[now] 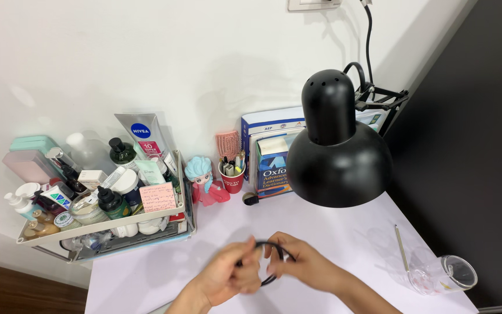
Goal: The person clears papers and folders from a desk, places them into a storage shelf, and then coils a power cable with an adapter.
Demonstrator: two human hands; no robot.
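Note:
Both my hands meet over the white desk [146, 273] near its front edge. My left hand [228, 276] and my right hand [300, 264] each pinch a thin black loop, a cord or band [274, 249], held between them. The loop curves up between the fingertips and down under my left hand. Motion blurs the fingers.
A black desk lamp [338, 145] hangs over the desk's right middle. A two-tier organiser [106, 224] packed with bottles and tubes stands at left. A doll figure [203, 180], red pen cup [232, 174] and upright books [271, 154] line the wall. A clear glass [445, 273] lies at right beside a thin stick [402, 247].

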